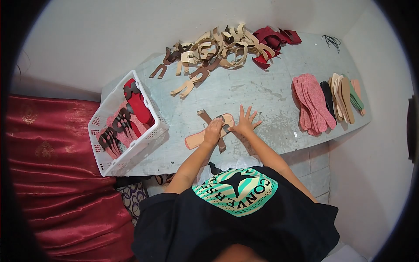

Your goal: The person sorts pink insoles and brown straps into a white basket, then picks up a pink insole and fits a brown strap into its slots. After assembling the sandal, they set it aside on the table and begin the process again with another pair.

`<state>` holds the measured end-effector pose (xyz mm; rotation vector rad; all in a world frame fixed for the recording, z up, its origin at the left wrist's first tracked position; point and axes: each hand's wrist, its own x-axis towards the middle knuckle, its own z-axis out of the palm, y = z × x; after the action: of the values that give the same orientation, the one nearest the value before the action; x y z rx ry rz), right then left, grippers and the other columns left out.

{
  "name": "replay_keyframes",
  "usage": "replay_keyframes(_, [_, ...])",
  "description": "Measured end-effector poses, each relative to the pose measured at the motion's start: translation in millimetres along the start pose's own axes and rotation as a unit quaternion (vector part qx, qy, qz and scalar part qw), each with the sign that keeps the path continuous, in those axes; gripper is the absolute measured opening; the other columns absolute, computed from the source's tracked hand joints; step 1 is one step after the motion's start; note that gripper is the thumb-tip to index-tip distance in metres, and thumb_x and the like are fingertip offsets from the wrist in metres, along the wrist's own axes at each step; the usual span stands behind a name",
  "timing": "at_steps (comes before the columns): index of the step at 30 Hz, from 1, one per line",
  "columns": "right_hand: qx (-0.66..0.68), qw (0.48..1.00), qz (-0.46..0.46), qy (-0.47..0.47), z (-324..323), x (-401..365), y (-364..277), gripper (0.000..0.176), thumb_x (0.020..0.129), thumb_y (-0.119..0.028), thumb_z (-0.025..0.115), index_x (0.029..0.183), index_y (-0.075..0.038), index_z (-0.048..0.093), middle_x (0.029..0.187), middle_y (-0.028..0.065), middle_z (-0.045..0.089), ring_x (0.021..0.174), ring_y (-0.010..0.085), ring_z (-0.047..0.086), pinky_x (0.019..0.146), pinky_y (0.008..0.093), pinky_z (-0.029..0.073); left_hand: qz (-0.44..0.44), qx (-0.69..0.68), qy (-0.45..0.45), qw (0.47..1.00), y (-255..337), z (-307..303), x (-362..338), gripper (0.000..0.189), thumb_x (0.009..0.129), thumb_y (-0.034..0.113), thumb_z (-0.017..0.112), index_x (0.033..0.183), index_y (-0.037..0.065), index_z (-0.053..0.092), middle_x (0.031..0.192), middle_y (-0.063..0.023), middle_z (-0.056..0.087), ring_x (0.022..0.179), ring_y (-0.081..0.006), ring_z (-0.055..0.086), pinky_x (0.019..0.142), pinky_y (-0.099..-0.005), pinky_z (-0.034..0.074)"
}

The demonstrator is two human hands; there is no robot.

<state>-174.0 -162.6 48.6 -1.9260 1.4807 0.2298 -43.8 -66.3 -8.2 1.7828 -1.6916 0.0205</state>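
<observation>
An insole (pixel 195 140) lies on the table in front of me, its tan face up and its edge pink. A brown strap (pixel 222 145) crosses beneath it, with ends sticking out on both sides. A dark strap piece (pixel 228 120) lies over the insole's far end. My left hand (pixel 212 132) rests flat on the middle of the insole, fingers stretched out and close together. Just to the right is my right hand (pixel 245 125), open with its fingers spread and its thumb near the insole's edge. Nothing shows in the right hand.
A white plastic basket (pixel 114 169) with red and pink slippers stands at the left. Cut straps (pixel 204 74) in beige and brown, plus dark red pieces (pixel 271 39), lie piled at the back. Pink insoles (pixel 312 102) and other stacked insoles (pixel 345 98) lie at the right.
</observation>
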Motion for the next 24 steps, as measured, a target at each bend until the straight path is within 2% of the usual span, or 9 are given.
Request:
replay_keyframes(10, [-0.007,0.998,-0.058,0.019,5,-8,7,0.114,0.06,-0.042,0.076,0.141,-0.023,-0.001,0.144,0.0235,-0.009,0.129,0.0481,-0.011,0.091,0.0717,-0.003,0.012,0.007,-0.034,0.999,3,-6,-6,0.016,0.079,0.006,0.058,0.093,-0.001,0.059,0.106,-0.0162,0.058,0.101,-0.0316,0.055,0.089,-0.0383,0.043])
replay_keyframes(12, [-0.019,0.997,-0.07,0.02,6,-10,7,0.108,0.062,-0.042,0.074,0.141,-0.03,0.002,0.144,0.024,-0.008,0.129,0.0484,-0.011,0.091,0.0718,-0.003,0.017,0.007,-0.035,0.999,6,-7,-6,0.016,0.079,0.006,0.057,0.094,-0.001,0.058,0.108,-0.016,0.058,0.103,-0.0315,0.054,0.091,-0.0388,0.042])
replay_keyframes(13, [-0.02,0.997,-0.071,0.019,7,-11,8,0.108,0.062,-0.042,0.074,0.141,-0.03,0.002,0.144,0.024,-0.008,0.129,0.0484,-0.011,0.091,0.0718,-0.003,0.016,0.008,-0.035,0.999,7,-8,-6,0.016,0.079,0.006,0.057,0.094,-0.001,0.058,0.108,-0.016,0.058,0.103,-0.0315,0.054,0.091,-0.0388,0.042])
replay_keyframes(15, [-0.025,0.992,-0.115,0.034,11,-12,10,0.093,0.067,-0.04,0.07,0.139,-0.039,0.011,0.144,0.0242,-0.008,0.129,0.0492,-0.01,0.09,0.0721,-0.003,0.002,0.007,-0.043,0.999,8,-6,-7,0.018,0.079,0.006,0.056,0.095,-0.002,0.058,0.109,-0.0164,0.057,0.104,-0.0317,0.053,0.092,-0.0389,0.041])
replay_keyframes(16, [-0.026,0.992,-0.116,0.033,14,-10,11,0.093,0.067,-0.04,0.07,0.139,-0.039,0.011,0.144,0.0242,-0.008,0.129,0.0492,-0.01,0.09,0.0721,-0.003,0.0,0.007,-0.042,0.999,8,-5,-7,0.018,0.079,0.006,0.056,0.095,-0.002,0.058,0.109,-0.0164,0.057,0.104,-0.0317,0.053,0.092,-0.0389,0.041])
replay_keyframes(18, [-0.047,0.983,-0.171,0.046,18,-9,12,0.078,0.071,-0.039,0.064,0.136,-0.044,0.02,0.144,0.023,-0.006,0.129,0.0506,-0.009,0.088,0.0742,-0.003,-0.025,-0.008,-0.028,0.999,9,-4,-7,0.02,0.079,0.007,0.056,0.097,-0.003,0.058,0.109,-0.0165,0.056,0.105,-0.0317,0.052,0.093,-0.0387,0.04])
replay_keyframes(22, [-0.095,0.974,-0.2,0.035,15,-14,4,0.066,0.077,-0.032,0.058,0.133,-0.047,0.026,0.146,0.0198,-0.004,0.13,0.0487,-0.009,0.088,0.0742,-0.003,-0.02,-0.025,-0.036,0.999,11,-7,-10,0.022,0.079,0.006,0.055,0.1,-0.003,0.057,0.109,-0.0165,0.056,0.107,-0.0325,0.051,0.095,-0.0383,0.039])
replay_keyframes(24, [-0.12,0.976,-0.183,-0.024,9,-17,-1,0.059,0.083,-0.024,0.054,0.132,-0.046,0.028,0.147,0.0158,-0.003,0.132,0.0427,-0.01,0.09,0.0723,-0.006,-0.026,-0.043,-0.042,0.998,11,-8,-11,0.023,0.08,0.006,0.055,0.1,-0.003,0.057,0.109,-0.0168,0.055,0.11,-0.0328,0.049,0.097,-0.0405,0.037])
